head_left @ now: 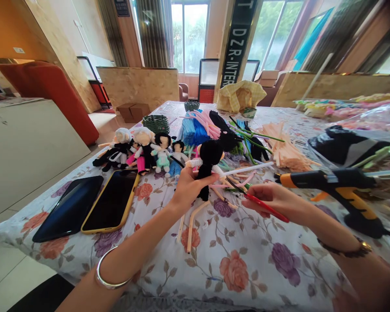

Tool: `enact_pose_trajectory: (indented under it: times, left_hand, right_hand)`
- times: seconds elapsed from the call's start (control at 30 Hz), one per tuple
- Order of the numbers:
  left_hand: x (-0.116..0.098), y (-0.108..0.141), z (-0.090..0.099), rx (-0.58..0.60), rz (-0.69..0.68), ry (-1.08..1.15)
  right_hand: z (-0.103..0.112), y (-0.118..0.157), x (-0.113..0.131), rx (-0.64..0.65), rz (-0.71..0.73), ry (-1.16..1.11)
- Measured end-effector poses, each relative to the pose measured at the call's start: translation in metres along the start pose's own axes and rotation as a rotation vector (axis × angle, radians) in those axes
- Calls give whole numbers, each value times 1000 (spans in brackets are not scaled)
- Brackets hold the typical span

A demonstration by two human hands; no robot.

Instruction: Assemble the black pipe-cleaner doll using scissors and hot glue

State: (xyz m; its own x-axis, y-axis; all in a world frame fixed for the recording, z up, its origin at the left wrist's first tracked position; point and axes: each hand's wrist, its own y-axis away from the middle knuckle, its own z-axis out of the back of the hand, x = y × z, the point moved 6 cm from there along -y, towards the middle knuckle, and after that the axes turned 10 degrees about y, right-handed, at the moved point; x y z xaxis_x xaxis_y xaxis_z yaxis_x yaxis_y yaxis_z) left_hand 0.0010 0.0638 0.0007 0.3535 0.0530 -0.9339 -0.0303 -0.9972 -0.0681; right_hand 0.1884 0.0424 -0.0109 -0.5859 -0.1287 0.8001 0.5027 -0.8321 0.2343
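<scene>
My left hand (188, 188) is closed round a doll (211, 151) made of fuzzy pipe cleaners, with a black head and black body, raised above the table. A white pipe cleaner (247, 169) sticks out rightward beside the doll. In my right hand (273, 199) is a red-handled tool (266, 207) whose thin dark tip points toward the doll; whether it is scissors or pliers I cannot tell. Below the doll lie bent beige pipe cleaners (191, 225). Several finished-looking dolls (143, 149) sit together to the left of the held one.
Two phones (108, 201) (68, 208) lie at the left on the flowered tablecloth (234, 268). A glue gun (331, 182) is at the right. Behind are pink and blue pipe cleaner bundles (195, 128), a peach bundle (286, 147), a green basket (156, 124) and a yellow cloth bag (240, 95).
</scene>
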Motion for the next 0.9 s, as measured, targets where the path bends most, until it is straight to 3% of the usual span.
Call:
enact_pose_trajectory:
  times: [0.27, 0.9]
  left_hand:
    - [2, 0, -3, 33, 5, 32]
    - [-2, 0, -4, 46, -62, 11]
  right_hand:
    - [-1, -1, 4, -51, 30, 5]
    - [-12, -2, 6, 23, -29, -127]
